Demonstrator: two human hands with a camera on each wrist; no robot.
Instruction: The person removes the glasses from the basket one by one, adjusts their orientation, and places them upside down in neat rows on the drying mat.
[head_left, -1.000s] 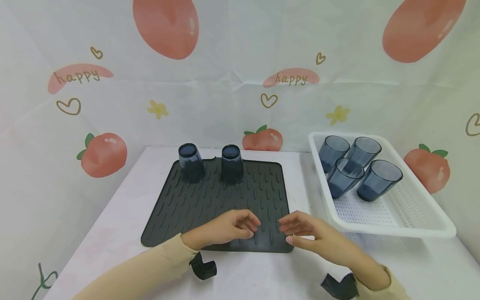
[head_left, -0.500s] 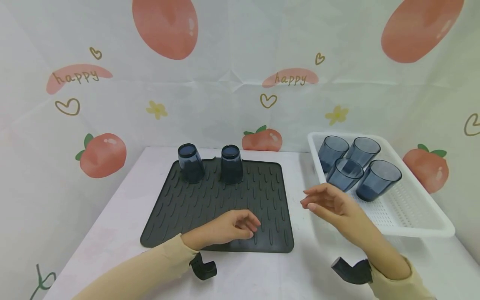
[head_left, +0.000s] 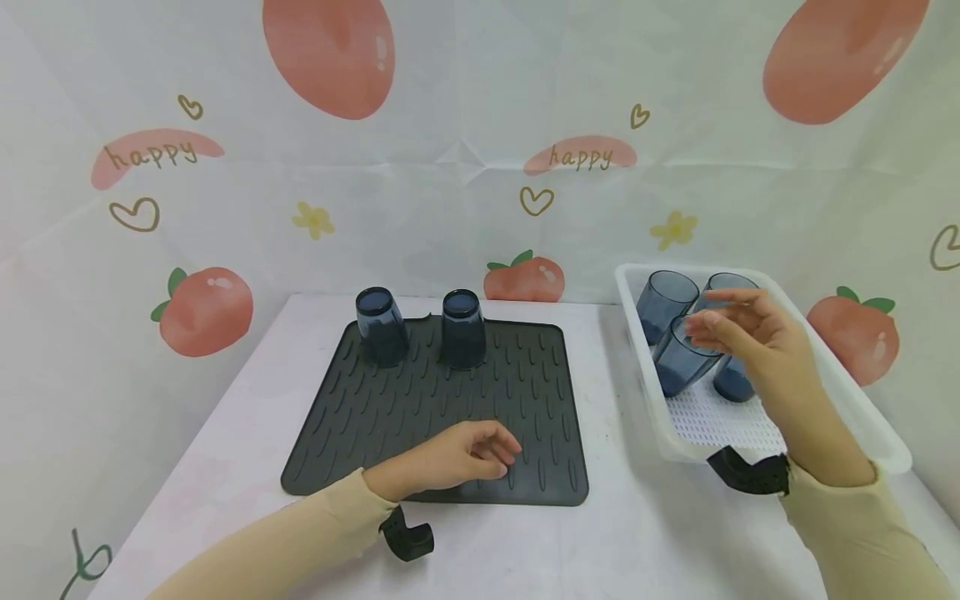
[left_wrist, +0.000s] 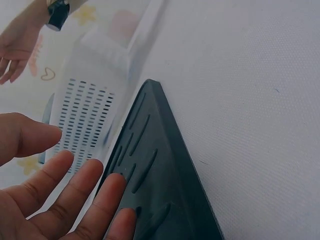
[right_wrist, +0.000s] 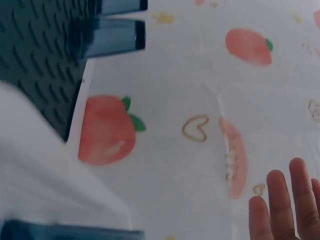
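Note:
My right hand (head_left: 765, 333) hovers over the white basket (head_left: 663, 429), its fingers loosely bent with nothing in them. Beneath and around it are several blue-tinted drinking glasses, mouths up and leaning: a front-left glass (head_left: 678, 367), a back-left glass (head_left: 663, 304), and others the hand partly covers. Low over the front of the black drying mat (head_left: 420, 417), my left hand (head_left: 468, 454) stays with relaxed, slightly curved fingers and holds nothing; the left wrist view shows its spread fingers (left_wrist: 85, 190) beside the mat's corner. Two upside-down glasses, one left (head_left: 382, 329) and one right (head_left: 463, 332), stand at the mat's back.
Both mat and basket stand on a white-covered table (head_left: 510, 550). Behind them hangs a white backdrop (head_left: 420, 233) printed with fruit, hearts and flowers. The basket's raised rim lies under my right forearm.
My right hand has left the mat's right edge and moved right, up and forward to above the glasses in the basket. The left hand has stayed in place.

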